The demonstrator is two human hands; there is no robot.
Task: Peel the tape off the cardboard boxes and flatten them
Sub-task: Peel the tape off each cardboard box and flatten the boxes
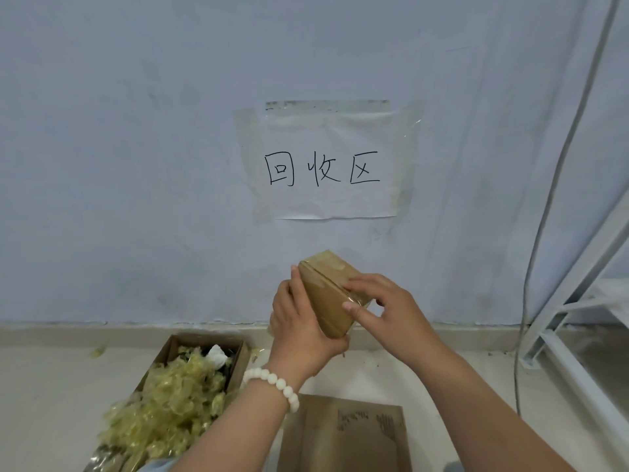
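Note:
A small brown cardboard box wrapped in clear tape is held up in front of the wall, tilted. My left hand grips its lower left side, with a white bead bracelet on the wrist. My right hand rests on the box's right end, thumb and fingers pinching at the shiny tape there. A flattened cardboard sheet lies on the floor below my arms.
An open cardboard box at the lower left is heaped with crumpled yellowish tape. A paper sign is taped to the wall. A white metal frame and a grey cable stand at the right.

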